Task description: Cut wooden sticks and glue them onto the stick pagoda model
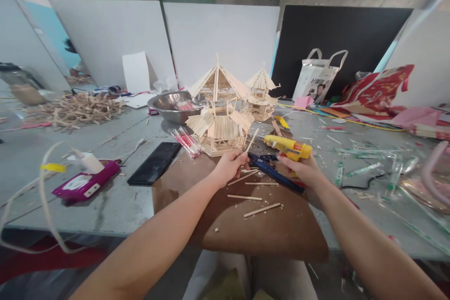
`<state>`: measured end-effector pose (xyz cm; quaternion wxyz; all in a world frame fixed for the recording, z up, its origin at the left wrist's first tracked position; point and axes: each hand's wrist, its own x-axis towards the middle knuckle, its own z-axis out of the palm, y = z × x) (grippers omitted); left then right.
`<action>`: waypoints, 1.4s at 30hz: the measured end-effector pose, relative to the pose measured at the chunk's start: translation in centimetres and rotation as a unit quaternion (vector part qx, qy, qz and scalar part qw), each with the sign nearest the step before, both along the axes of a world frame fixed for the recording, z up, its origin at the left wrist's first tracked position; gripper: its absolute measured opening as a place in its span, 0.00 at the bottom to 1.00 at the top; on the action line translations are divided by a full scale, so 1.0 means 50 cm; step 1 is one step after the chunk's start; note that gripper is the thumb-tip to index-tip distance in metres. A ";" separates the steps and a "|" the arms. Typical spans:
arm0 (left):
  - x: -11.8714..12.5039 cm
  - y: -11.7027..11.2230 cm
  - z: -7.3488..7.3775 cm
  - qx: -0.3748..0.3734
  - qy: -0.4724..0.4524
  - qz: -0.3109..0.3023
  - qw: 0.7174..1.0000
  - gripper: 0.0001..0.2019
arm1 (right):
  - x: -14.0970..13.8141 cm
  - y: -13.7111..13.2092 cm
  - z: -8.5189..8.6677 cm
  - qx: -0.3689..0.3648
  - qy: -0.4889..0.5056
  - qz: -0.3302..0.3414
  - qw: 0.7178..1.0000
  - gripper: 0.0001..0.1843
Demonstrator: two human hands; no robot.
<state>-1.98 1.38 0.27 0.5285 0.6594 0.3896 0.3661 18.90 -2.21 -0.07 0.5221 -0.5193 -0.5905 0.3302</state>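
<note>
Between the fingertips of my left hand [230, 168] is a thin wooden stick [252, 140], held upright and leaning right. My right hand [298, 168] is wrapped round a yellow glue gun [288, 146], whose nozzle points left toward the stick. Just beyond my left hand stands a small pavilion model [221, 129] built of wooden sticks. A blue-handled tool [277, 176], perhaps pliers or a cutter, lies between my hands. Several loose sticks [262, 210] are scattered on the brown sheet [225, 229] in front of me.
At left are a dark phone-like slab [154, 163], a purple power strip [87, 181] with a cord, and a heap of sticks [80, 110]. Behind stand a metal bowl [165, 105] and another pavilion model [260, 93]. Plastic wrappers [365, 168] litter the right, near a tote bag [314, 79].
</note>
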 end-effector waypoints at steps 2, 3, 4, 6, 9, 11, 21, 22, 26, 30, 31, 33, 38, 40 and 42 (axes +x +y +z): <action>0.000 0.000 0.001 -0.003 -0.001 -0.002 1.000 0.14 | -0.004 0.000 -0.008 0.002 -0.029 0.004 1.000 0.13; 0.000 -0.001 0.001 -0.005 -0.001 -0.002 1.000 0.14 | -0.005 0.000 -0.011 0.008 -0.043 0.010 0.999 0.14; 0.000 -0.002 0.003 -0.005 0.000 -0.003 1.000 0.14 | -0.006 0.001 -0.013 0.016 -0.054 0.019 0.998 0.14; 0.000 -0.003 0.005 -0.005 -0.001 -0.001 1.000 0.14 | -0.010 0.002 -0.014 0.028 -0.068 0.033 0.997 0.16; 0.000 -0.005 0.007 -0.007 -0.004 -0.001 1.000 0.13 | -0.014 0.001 -0.012 0.036 -0.076 0.041 0.996 0.16; 0.000 -0.005 0.008 -0.009 -0.005 -0.002 1.000 0.13 | -0.014 0.000 -0.014 0.042 -0.082 0.046 0.995 0.16; 0.000 -0.005 0.008 -0.009 0.004 -0.001 1.000 0.13 | -0.014 0.003 -0.026 0.051 -0.095 0.077 0.991 0.17; 0.000 -0.005 0.009 -0.010 0.004 -0.002 1.000 0.13 | -0.014 0.003 -0.026 0.051 -0.095 0.076 0.991 0.17; 0.000 -0.008 0.011 -0.006 0.005 -0.002 1.000 0.13 | -0.015 0.002 -0.026 0.052 -0.092 0.072 0.992 0.18; 0.000 -0.008 0.011 -0.004 0.009 -0.001 1.000 0.13 | -0.014 0.002 -0.025 0.053 -0.102 0.064 0.991 0.17; 0.000 -0.008 0.010 -0.005 0.008 0.000 1.000 0.13 | -0.014 0.002 -0.025 0.052 -0.104 0.062 0.991 0.17; 0.000 -0.006 0.010 -0.005 0.008 0.001 1.000 0.13 | -0.014 0.002 -0.024 0.050 -0.100 0.058 0.992 0.17; 0.000 -0.004 0.009 0.005 0.013 -0.004 1.000 0.14 | -0.014 0.001 -0.021 0.044 -0.072 0.052 0.995 0.16; 0.000 -0.004 0.009 0.004 0.013 -0.003 1.000 0.14 | -0.015 0.002 -0.020 0.043 -0.064 0.053 0.996 0.17; 0.000 -0.005 0.008 0.002 0.015 0.000 1.000 0.13 | -0.015 0.003 -0.021 0.042 -0.061 0.050 0.996 0.17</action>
